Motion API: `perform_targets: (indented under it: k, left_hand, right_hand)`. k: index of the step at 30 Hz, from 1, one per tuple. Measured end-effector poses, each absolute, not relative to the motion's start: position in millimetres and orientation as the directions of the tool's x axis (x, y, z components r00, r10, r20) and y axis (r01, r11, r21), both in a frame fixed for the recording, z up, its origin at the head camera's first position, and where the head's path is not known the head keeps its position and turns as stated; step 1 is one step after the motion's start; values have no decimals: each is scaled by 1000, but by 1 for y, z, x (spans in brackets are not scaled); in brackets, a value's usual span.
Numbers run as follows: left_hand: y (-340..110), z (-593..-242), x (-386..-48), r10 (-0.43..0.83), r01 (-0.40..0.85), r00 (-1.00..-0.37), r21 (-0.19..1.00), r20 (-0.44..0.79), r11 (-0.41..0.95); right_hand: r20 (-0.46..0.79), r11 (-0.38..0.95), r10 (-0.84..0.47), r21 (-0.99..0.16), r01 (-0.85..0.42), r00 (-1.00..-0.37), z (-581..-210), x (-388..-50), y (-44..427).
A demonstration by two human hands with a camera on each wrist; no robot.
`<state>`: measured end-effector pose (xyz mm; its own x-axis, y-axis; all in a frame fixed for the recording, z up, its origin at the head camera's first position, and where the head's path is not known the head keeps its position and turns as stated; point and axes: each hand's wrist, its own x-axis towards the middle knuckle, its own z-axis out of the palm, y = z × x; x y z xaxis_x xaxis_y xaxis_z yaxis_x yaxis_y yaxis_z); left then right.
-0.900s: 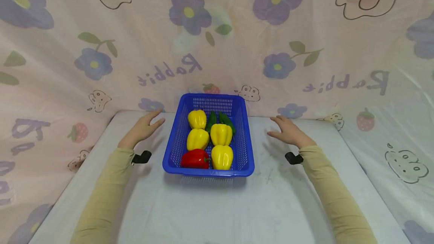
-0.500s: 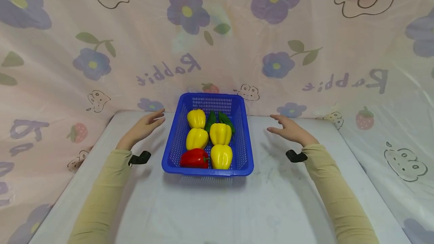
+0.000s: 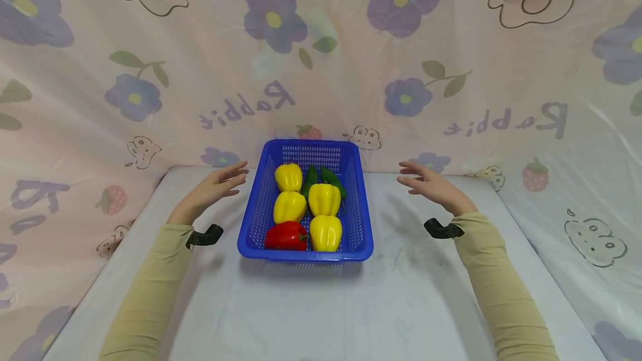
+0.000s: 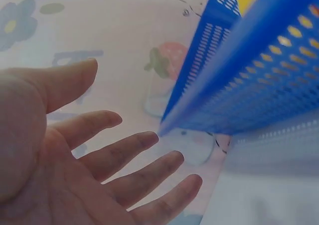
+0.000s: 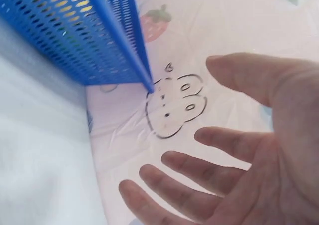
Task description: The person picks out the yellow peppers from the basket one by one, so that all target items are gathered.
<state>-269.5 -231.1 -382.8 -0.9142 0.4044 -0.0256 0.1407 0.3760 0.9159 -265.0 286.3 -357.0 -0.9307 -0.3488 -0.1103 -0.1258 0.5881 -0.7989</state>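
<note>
A blue plastic basket (image 3: 305, 256) with perforated walls stands on the white table between my hands. Inside it lie several yellow bell peppers (image 3: 325, 233), one red bell pepper (image 3: 285, 236) at the near left, and two long green vegetables (image 3: 333, 181), perhaps chili peppers or cucumbers, at the back right. My left hand (image 3: 209, 191) hovers to the left of the basket, apart from it, fingers extended and spread in the left wrist view. Mirroring it on the right, my right hand (image 3: 435, 187) is also apart from the basket, with its fingers spread and nothing held.
The white table (image 3: 311, 316) extends in front of the basket and on both sides. A curtain (image 3: 321, 71) printed with flowers, rabbits and strawberries hangs close behind the basket and along the sides. Black wrist mounts (image 3: 204, 235) sit at both sleeve cuffs.
Both hands stay at the basket's sides and have turned slightly, so more of their fingers show. The whole view has shifted a little; the basket and vegetables keep their arrangement.
</note>
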Motion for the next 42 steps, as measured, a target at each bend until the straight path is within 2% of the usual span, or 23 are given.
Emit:
perform_targets:
  k: [7, 19, 36, 42]
  left_hand:
    - [-228, -375, -264, 422, 105, -906, 948, -33, 299]
    - [-227, -379, -262, 454, 71, -889, 957, -67, 280]
    - [-219, -383, -260, 461, 9, -881, 970, -108, 244]
    - [-219, -386, -260, 443, 8, -890, 967, -108, 253]
  right_hand:
    - [-64, 492, -378, -859, -141, -924, -348, -262, 281]
    - [-9, 421, -437, -886, -195, -900, -334, -253, 264]
    - [46, 370, -541, -883, -288, -840, -330, -242, 221]
    - [19, 372, -571, -885, -279, -821, -336, -240, 204]
